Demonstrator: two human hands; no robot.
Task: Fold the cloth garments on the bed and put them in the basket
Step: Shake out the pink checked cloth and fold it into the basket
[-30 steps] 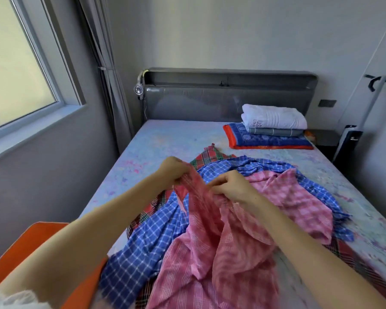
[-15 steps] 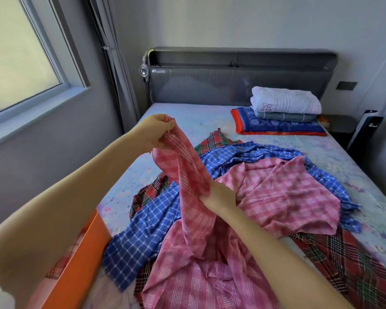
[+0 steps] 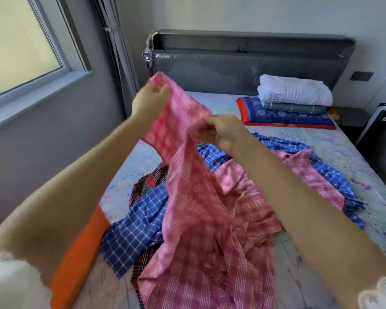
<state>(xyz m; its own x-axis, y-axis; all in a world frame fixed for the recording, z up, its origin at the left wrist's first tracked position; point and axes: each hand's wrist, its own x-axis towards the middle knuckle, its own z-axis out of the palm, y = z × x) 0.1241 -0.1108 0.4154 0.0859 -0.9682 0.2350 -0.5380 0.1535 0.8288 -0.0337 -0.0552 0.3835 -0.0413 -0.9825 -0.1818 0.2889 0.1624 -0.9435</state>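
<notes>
1. The left hand [image 3: 151, 101] and right hand [image 3: 218, 132] both pinch the top edge of the pink cloth [image 3: 187, 175]
2. The cloth hangs long-ways down to the pile at the bed's [image 3: 343, 152] near edge
3. The basket [image 3: 80, 253] is nearer the left hand, by the bed's left edge

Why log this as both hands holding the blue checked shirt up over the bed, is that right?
Not quite. The head view shows the left hand and right hand gripping the pink checked shirt; the blue checked shirt lies on the bed.
</notes>
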